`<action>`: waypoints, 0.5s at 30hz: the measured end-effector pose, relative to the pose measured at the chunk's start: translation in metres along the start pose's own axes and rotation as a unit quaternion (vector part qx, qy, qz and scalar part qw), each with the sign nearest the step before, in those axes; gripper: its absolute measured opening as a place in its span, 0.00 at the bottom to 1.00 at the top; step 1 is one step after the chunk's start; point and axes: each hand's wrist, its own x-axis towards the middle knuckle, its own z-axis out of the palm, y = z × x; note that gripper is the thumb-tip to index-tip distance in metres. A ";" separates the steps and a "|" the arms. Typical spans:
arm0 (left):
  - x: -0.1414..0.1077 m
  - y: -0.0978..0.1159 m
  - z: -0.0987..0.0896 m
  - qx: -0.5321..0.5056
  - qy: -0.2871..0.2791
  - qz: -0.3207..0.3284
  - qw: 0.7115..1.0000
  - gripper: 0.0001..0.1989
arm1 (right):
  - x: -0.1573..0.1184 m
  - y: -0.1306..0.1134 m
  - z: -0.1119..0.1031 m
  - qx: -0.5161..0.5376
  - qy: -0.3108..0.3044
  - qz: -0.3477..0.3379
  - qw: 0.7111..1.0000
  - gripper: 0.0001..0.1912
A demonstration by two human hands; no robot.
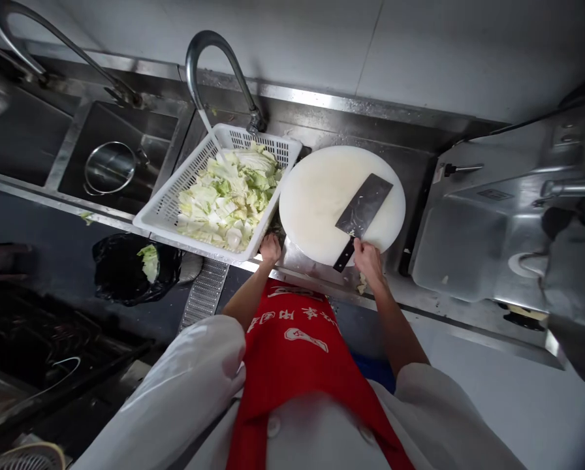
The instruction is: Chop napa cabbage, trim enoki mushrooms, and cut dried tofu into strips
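A cleaver [365, 205] with a dark blade and black handle lies over the right part of a round white cutting board [312, 196]. My right hand [368, 260] is at the board's front edge, its fingers closed at the cleaver's handle. Left of the board, a white slotted basket [162, 207] holds cut cabbage [228, 196], and water runs into it from a curved faucet [211, 40]. My left hand [270, 249] is beside the basket's front right corner, low by the counter edge; its fingers are mostly hidden.
Sinks [158, 124] are at the left, one with a round metal pot [110, 168]. Below them a black bag-lined bin [121, 267] has a cabbage leaf in it. A metal appliance [463, 241] borders the board's right side. A wall rises behind.
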 end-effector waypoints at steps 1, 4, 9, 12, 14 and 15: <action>-0.006 -0.002 -0.002 0.015 -0.017 0.013 1.000 0.23 | -0.008 0.012 -0.003 -0.020 0.020 0.015 0.999 0.28; -0.026 -0.016 -0.014 0.071 -0.095 0.075 0.990 0.18 | -0.042 0.052 -0.002 -0.073 0.036 0.068 0.994 0.19; -0.033 -0.029 -0.040 0.078 -0.170 0.139 0.972 0.09 | -0.078 0.073 0.047 -0.066 -0.015 0.035 0.997 0.23; -0.032 -0.019 -0.048 0.071 -0.168 0.148 0.972 0.13 | -0.080 0.038 0.089 -0.044 -0.014 0.018 0.999 0.15; -0.039 -0.010 -0.054 0.041 -0.152 0.168 0.973 0.16 | -0.078 -0.002 0.119 -0.001 -0.065 -0.013 0.998 0.14; -0.045 -0.006 -0.059 0.009 -0.138 0.188 0.972 0.16 | -0.077 -0.025 0.133 0.027 -0.114 -0.048 0.992 0.15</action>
